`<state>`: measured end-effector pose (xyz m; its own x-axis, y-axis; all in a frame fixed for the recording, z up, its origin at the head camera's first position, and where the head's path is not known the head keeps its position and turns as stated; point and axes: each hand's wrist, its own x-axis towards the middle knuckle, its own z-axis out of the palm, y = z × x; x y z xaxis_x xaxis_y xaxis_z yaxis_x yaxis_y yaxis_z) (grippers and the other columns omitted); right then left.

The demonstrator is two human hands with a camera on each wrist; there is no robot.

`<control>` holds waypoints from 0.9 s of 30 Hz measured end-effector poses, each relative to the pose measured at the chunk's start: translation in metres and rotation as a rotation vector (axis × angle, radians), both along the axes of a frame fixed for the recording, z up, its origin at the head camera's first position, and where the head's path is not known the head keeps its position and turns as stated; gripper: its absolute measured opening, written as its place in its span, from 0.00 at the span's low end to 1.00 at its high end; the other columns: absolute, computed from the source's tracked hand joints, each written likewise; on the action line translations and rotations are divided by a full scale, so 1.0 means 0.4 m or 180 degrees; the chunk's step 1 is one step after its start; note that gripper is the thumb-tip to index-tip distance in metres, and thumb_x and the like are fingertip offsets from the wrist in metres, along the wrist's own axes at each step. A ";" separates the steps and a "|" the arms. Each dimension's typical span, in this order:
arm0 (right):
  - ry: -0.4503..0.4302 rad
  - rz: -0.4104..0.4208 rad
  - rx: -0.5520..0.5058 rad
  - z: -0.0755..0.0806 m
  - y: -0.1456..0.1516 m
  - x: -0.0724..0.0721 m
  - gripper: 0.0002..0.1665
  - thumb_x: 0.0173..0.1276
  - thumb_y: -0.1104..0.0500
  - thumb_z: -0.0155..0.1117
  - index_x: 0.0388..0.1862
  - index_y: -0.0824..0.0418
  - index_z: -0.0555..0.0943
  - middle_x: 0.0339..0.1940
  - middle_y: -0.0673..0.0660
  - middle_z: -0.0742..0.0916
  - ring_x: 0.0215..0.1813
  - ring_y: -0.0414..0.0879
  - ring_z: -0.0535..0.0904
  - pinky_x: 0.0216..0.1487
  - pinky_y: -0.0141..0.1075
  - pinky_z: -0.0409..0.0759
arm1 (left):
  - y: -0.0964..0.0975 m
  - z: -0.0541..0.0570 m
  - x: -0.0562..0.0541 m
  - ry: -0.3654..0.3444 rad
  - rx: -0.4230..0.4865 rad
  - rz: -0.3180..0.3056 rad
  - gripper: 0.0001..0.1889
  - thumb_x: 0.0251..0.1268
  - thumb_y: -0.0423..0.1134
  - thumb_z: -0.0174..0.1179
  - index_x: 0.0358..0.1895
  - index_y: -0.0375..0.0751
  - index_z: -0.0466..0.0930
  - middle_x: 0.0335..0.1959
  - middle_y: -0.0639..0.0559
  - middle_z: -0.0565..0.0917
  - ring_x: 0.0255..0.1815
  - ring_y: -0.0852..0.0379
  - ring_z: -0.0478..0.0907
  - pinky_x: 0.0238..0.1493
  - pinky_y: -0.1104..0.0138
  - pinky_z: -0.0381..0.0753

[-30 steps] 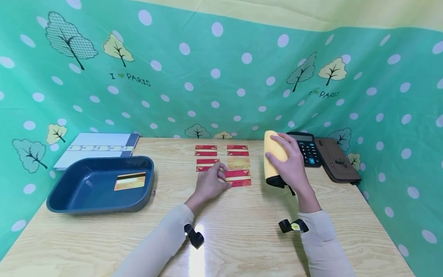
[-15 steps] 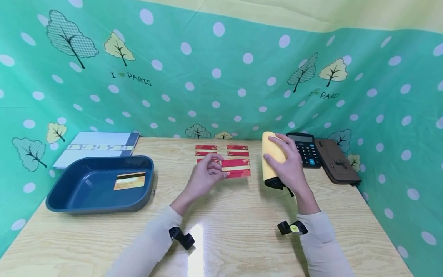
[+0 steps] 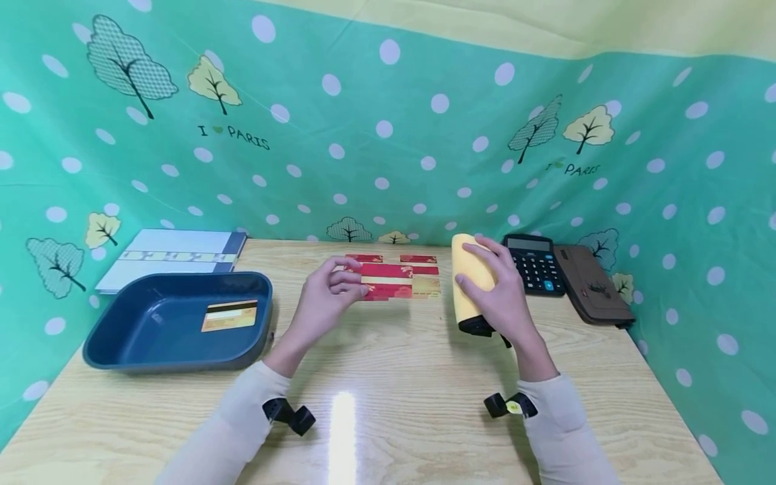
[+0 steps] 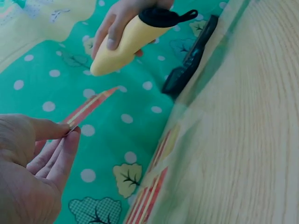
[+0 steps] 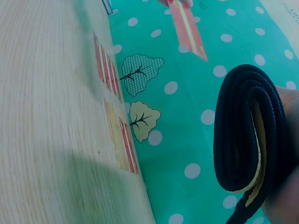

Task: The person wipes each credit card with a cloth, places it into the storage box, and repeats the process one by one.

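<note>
In the centre of the frame, your left hand (image 3: 324, 296) pinches a red-and-cream card (image 3: 386, 281) by its left end; pinch lightly, so the thin, flat rectangle shouldn't bend. Right of centre, your right hand (image 3: 502, 286) grips a yellow roll (image 3: 469, 265); a gentle hold suits its soft-looking, black-edged coil.

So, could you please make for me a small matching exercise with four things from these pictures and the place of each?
Things:
1. raised red card
2. yellow roll with black trim
3. black calculator
4. card with a black stripe

Places:
A. beside the brown case
B. in the left hand
C. inside the blue basin
D. in the right hand

Pairs: 1-B, 2-D, 3-A, 4-C
</note>
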<state>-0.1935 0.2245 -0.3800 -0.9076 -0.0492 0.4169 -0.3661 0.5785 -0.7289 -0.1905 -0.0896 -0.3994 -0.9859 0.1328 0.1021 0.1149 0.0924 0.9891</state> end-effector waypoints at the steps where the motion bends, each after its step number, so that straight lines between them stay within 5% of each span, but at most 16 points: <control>1: 0.0002 0.0008 0.0000 0.000 -0.002 0.001 0.31 0.67 0.58 0.74 0.69 0.48 0.80 0.78 0.52 0.71 0.79 0.55 0.65 0.60 0.45 0.72 | -0.005 0.001 0.000 -0.0007 0.0011 0.0016 0.24 0.65 0.30 0.69 0.62 0.44 0.75 0.46 0.41 0.89 0.42 0.58 0.90 0.47 0.69 0.90; 12: 0.0089 0.0150 0.0020 0.000 -0.036 0.011 0.31 0.66 0.60 0.75 0.68 0.49 0.81 0.77 0.51 0.73 0.78 0.52 0.66 0.57 0.38 0.74 | -0.027 0.004 -0.008 -0.0030 0.0134 0.0022 0.25 0.67 0.31 0.68 0.66 0.50 0.78 0.46 0.42 0.87 0.43 0.59 0.90 0.53 0.57 0.91; 19: 0.0209 0.0271 0.0011 0.003 -0.059 0.026 0.31 0.65 0.62 0.76 0.67 0.49 0.81 0.76 0.50 0.73 0.68 0.50 0.71 0.48 0.32 0.75 | -0.023 0.006 -0.013 -0.0021 0.0011 0.0074 0.25 0.66 0.34 0.70 0.65 0.50 0.78 0.48 0.41 0.89 0.43 0.60 0.90 0.46 0.69 0.90; 27: 0.0253 0.0403 0.0074 -0.002 -0.089 0.037 0.32 0.65 0.62 0.76 0.68 0.48 0.81 0.77 0.50 0.73 0.67 0.49 0.73 0.46 0.30 0.78 | -0.018 0.011 -0.013 -0.0142 0.0073 0.0042 0.24 0.67 0.34 0.69 0.65 0.50 0.77 0.49 0.40 0.89 0.46 0.57 0.90 0.55 0.54 0.91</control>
